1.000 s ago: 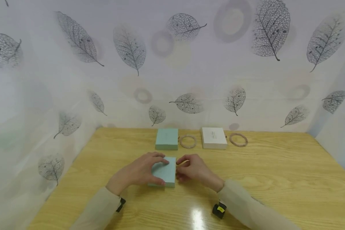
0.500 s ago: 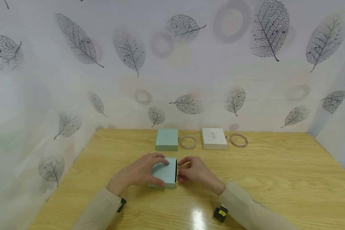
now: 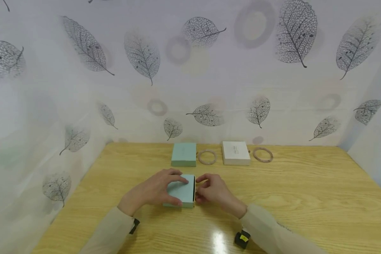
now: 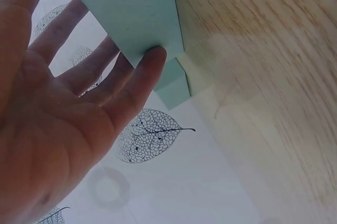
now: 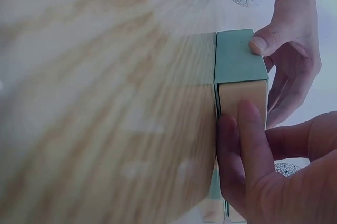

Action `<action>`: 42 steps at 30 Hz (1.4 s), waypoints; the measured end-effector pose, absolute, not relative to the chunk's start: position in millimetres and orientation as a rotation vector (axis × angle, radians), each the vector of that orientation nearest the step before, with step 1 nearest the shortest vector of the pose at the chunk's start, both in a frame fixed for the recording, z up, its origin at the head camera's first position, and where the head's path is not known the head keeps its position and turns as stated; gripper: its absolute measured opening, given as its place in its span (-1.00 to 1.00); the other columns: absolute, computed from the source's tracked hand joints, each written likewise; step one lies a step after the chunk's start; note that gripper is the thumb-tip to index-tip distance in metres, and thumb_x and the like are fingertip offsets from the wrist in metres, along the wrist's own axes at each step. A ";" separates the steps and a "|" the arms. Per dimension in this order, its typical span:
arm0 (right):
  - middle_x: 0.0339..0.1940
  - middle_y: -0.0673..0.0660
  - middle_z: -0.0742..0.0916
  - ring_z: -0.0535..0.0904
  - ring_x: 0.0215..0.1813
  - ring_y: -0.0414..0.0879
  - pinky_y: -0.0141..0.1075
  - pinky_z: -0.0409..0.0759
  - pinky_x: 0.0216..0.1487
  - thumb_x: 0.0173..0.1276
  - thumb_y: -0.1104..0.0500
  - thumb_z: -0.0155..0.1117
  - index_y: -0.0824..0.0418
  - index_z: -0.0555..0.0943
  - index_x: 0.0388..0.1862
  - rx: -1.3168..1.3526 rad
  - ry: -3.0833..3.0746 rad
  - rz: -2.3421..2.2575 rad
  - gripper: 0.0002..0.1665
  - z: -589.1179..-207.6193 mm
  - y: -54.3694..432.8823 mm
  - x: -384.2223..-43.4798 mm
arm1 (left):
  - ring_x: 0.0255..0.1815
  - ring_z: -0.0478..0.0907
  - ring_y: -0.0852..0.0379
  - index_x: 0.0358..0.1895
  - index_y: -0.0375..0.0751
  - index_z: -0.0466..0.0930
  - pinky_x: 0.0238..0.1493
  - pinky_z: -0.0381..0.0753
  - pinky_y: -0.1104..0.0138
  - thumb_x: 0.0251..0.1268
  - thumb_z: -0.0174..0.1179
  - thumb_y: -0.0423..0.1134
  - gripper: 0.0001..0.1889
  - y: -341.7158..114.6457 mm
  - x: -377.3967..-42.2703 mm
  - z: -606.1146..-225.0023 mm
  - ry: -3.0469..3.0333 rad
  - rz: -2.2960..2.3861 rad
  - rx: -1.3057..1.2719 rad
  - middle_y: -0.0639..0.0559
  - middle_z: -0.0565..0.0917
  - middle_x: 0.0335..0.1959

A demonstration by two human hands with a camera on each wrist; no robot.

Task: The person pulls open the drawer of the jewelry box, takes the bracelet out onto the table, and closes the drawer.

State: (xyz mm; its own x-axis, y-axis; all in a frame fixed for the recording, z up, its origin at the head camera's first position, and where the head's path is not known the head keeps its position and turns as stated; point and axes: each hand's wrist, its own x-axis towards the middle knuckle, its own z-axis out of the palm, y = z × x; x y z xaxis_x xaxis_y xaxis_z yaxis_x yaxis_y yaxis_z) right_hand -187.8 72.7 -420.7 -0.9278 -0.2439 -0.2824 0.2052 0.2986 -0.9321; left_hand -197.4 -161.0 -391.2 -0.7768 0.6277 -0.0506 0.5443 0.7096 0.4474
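A pale blue-green drawer box (image 3: 185,188) lies flat near the middle of the table. My left hand (image 3: 150,188) holds its sleeve from the left, thumb on the front side and fingers over the top and far side. In the left wrist view, one fingertip (image 4: 155,56) presses the sleeve's side. At the right end, my right hand (image 3: 217,192) has curled fingers against the drawer. The right wrist view shows two fingertips on the tan drawer front (image 5: 237,93); I cannot tell whether they pinch anything. A thin dark strip shows along the sleeve's right edge.
Behind stand a teal box (image 3: 184,154) and a white box (image 3: 236,152), each with a small tab at its right side. A pale bangle (image 3: 207,162) lies between them; a pinkish bangle (image 3: 263,161) lies right of the white one. A leaf-patterned cloth (image 3: 209,77) hangs behind the table.
A dark strip has appeared at the box's right edge since one second ago, as the drawer came slightly out. My right hand shifted slightly right, then stayed about there; my left barely moved.
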 end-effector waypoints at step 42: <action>-0.28 0.26 0.64 0.70 -0.44 -0.10 -0.21 0.79 -0.35 0.38 0.53 0.13 0.44 0.52 0.21 -0.037 2.235 -1.744 -0.58 -415.2 81.7 -178.5 | 0.50 0.35 -0.24 0.27 0.04 0.64 0.48 0.37 -0.18 0.06 0.52 0.15 -0.34 -161.3 -197.7 -392.2 2.704 0.627 0.925 -0.15 0.46 0.46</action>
